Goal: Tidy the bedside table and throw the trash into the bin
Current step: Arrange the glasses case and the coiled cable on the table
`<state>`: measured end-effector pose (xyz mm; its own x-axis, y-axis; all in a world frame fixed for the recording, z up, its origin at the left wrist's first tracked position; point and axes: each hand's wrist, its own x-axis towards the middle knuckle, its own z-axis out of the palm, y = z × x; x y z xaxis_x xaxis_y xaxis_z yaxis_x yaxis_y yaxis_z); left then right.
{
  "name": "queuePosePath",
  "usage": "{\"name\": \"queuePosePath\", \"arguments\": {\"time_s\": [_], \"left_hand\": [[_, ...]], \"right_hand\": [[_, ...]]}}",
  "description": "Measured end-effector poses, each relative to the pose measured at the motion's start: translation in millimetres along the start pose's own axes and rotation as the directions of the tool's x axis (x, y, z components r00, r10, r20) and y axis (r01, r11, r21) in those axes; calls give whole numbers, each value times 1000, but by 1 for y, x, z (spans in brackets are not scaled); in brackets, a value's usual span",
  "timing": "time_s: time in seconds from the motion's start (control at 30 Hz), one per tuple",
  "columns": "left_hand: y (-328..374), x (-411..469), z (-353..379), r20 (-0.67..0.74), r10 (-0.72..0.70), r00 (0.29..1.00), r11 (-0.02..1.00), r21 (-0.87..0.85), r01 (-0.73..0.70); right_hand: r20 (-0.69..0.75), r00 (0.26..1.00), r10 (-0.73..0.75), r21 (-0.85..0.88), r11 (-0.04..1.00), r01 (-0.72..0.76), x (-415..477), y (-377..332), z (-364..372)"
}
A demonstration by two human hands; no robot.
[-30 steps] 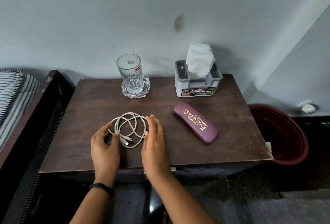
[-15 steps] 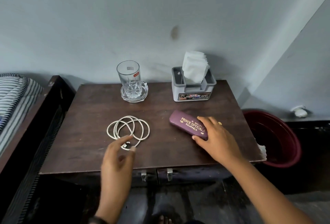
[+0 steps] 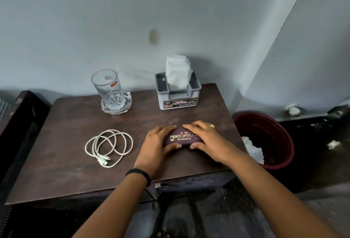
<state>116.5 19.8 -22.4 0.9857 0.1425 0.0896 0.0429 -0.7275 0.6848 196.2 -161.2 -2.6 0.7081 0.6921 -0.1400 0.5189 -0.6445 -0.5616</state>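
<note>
A maroon spectacle case (image 3: 182,138) with gold lettering lies on the dark wooden bedside table (image 3: 75,162), right of centre. My left hand (image 3: 155,146) grips its left end and my right hand (image 3: 206,139) grips its right end, fingers over the far edge and thumbs on the near edge. A coiled white cable (image 3: 108,146) lies to the left of my hands. The dark red bin (image 3: 280,143) stands on the floor right of the table, with crumpled white paper (image 3: 254,151) inside.
An empty glass (image 3: 107,88) stands on a glass coaster (image 3: 116,105) at the table's back. A grey tissue holder (image 3: 178,95) with white tissues sits to its right against the wall. A dark bed frame (image 3: 20,116) borders the table on the left.
My left hand left the cable and moved right onto the case. My right hand turned the case from a diagonal to lying across, and both hands now hold it.
</note>
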Motion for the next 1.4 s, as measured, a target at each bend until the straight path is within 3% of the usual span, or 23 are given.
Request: {"name": "queuePosePath", "arguments": {"time_s": [0.27,0.73,0.97,1.27,1.4], "left_hand": [[9,-6,2,-10,7,1000,999,-46,-8],[16,-13,5,-26,-33,999,995,-95,31],[6,-14,11,-33,-37,999,993,-113,33],[-18,-13,25,-86,22,996,983,-179,-38],[-22,-15,28,-116,19,993,982,-185,-41]], "right_hand": [[-52,991,-120,-120,986,113,-8,20,11],[-183,974,-135,-558,830,11,-20,14,27],[-237,964,-118,-594,803,-48,-23,10,33],[-225,963,-146,-552,834,-2,-19,18,41],[-220,959,-180,-630,777,1,-18,21,42]]}}
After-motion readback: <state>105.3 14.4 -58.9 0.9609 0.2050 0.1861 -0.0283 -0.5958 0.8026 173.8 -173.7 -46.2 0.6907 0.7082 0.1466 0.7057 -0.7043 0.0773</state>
